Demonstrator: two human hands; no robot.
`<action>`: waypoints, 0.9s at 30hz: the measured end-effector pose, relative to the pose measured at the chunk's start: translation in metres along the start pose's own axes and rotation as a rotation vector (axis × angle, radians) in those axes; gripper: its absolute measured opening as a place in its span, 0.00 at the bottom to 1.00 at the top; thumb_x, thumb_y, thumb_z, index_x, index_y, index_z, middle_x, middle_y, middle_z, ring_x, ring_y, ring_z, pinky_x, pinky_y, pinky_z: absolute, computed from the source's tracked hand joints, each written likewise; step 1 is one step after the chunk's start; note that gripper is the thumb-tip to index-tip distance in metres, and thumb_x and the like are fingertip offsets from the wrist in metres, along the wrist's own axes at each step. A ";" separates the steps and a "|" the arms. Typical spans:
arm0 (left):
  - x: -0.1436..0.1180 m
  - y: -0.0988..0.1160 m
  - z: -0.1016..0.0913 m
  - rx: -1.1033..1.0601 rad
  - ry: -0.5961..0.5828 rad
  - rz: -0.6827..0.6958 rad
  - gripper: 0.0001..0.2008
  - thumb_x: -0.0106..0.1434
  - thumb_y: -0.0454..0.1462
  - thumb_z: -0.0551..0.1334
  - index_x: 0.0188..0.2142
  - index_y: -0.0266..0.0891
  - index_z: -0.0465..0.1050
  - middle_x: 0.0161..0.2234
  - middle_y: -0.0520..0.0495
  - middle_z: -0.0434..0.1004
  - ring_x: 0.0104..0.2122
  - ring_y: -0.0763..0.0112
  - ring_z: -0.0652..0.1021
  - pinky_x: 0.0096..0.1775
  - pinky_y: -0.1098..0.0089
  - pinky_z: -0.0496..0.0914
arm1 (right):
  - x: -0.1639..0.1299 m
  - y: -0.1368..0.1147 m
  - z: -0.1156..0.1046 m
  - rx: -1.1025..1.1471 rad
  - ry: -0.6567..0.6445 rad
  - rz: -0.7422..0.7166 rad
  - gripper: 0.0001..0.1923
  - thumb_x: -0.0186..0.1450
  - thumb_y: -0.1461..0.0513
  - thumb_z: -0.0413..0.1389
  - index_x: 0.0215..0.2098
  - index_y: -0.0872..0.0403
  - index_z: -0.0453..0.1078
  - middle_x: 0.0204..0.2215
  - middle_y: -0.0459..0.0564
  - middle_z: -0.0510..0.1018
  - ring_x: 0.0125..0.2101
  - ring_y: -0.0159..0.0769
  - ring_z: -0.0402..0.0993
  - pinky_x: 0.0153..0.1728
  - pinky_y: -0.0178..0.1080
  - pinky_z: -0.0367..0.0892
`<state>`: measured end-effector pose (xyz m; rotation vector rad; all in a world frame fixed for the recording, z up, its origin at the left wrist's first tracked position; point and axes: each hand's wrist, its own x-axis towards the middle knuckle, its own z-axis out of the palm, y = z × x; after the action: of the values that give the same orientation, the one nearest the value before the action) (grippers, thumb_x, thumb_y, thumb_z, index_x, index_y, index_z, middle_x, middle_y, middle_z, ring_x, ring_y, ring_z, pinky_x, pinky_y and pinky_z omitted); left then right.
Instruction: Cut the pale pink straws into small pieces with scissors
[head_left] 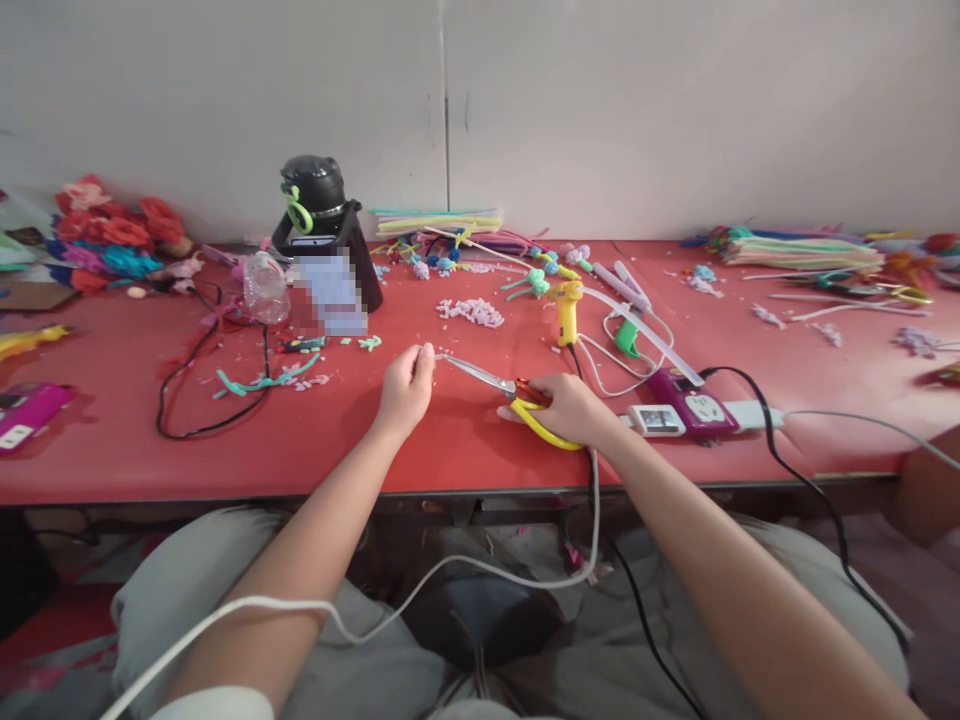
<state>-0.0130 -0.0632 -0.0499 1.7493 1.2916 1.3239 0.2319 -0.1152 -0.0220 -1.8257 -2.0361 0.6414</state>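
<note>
Hands: left hand (406, 388) pinching at scissors (501, 388) tips; right hand (571, 408) gripping handles.

Your red table (112, 450) ran the full width against the pale wall. On its left end lay a heap of red, pink and blue flowers (112, 240) and a magenta box (26, 412). A black looped cable (196, 385) sprawled beside a clear plastic bottle (265, 287) and a black bag (330, 262). Near the middle sat a pile of pale cut bits (472, 312) and a yellow glue gun (566, 308). To the right lay a purple power strip (694, 405) and bundled coloured pipe cleaners (802, 250).
</note>
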 end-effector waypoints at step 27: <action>0.000 0.000 0.000 0.003 -0.011 0.004 0.22 0.71 0.52 0.51 0.25 0.42 0.59 0.20 0.53 0.59 0.22 0.72 0.65 0.26 0.69 0.60 | 0.000 0.001 0.002 -0.011 0.020 -0.001 0.32 0.53 0.34 0.57 0.20 0.51 0.56 0.18 0.43 0.62 0.21 0.29 0.54 0.23 0.36 0.48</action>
<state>-0.0128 -0.0629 -0.0498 1.7595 1.2859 1.3134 0.2321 -0.1157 -0.0243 -1.8301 -2.0317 0.6109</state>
